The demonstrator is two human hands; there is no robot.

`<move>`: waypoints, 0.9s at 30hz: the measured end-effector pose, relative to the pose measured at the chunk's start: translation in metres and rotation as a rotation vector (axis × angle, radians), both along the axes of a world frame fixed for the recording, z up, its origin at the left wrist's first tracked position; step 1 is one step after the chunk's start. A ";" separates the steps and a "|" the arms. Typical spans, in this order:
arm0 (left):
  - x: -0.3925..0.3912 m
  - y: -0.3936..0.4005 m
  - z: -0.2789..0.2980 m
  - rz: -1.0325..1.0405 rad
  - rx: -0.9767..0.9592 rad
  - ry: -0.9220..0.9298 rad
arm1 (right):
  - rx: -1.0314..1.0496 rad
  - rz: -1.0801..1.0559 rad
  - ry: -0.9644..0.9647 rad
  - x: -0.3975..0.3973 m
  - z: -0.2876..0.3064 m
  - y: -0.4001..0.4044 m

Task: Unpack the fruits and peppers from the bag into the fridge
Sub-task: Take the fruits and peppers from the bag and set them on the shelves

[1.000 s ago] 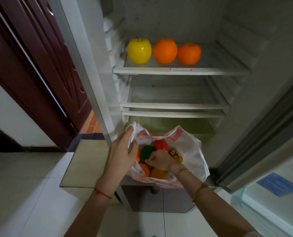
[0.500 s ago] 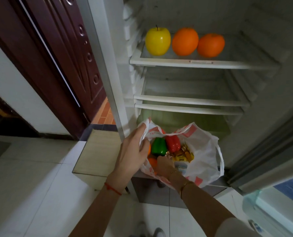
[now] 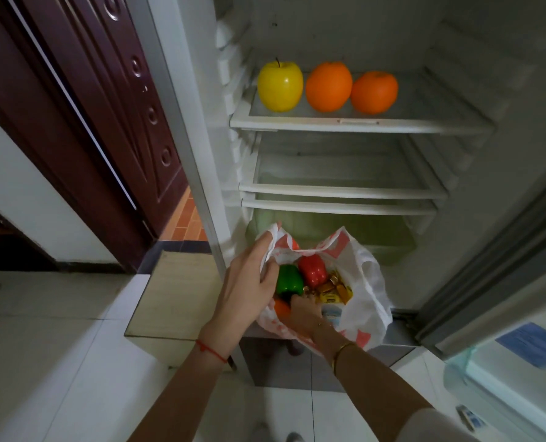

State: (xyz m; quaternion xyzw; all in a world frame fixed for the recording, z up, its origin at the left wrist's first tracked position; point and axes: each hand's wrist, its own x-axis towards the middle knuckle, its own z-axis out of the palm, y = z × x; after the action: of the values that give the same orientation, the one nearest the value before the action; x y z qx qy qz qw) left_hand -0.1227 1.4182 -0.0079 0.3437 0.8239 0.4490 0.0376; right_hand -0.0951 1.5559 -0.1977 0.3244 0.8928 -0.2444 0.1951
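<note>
Bag below fridge shelf, gripped by left hand; right hand inside, grasp indiscernible; next, lifting out green pepper.

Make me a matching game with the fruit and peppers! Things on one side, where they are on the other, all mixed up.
Things:
1. yellow apple
2. green pepper
3. red pepper
4. left hand

Places:
A. holding the bag's edge
B. in the bag, beside the gold-wrapped sweets
C. on the top shelf, left of two oranges
D. in the bag, right beside the left hand's thumb

Pairs: 1-C, 2-D, 3-B, 4-A
</note>
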 end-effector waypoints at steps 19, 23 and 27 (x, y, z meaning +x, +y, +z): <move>-0.009 0.013 0.008 -0.065 -0.005 -0.057 | -0.398 -0.085 0.378 0.017 0.078 0.053; -0.013 0.025 0.007 -0.109 0.005 -0.090 | -0.360 -0.008 0.582 0.032 0.137 0.068; -0.018 0.035 0.005 -0.132 0.032 -0.134 | -0.484 -0.027 0.834 0.046 0.191 0.081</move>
State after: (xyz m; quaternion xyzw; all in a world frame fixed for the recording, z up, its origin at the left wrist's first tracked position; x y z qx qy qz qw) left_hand -0.1404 1.4530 -0.0031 0.3670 0.7879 0.4806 0.1164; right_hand -0.0494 1.6369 -0.0064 0.1556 0.8080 -0.5570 -0.1127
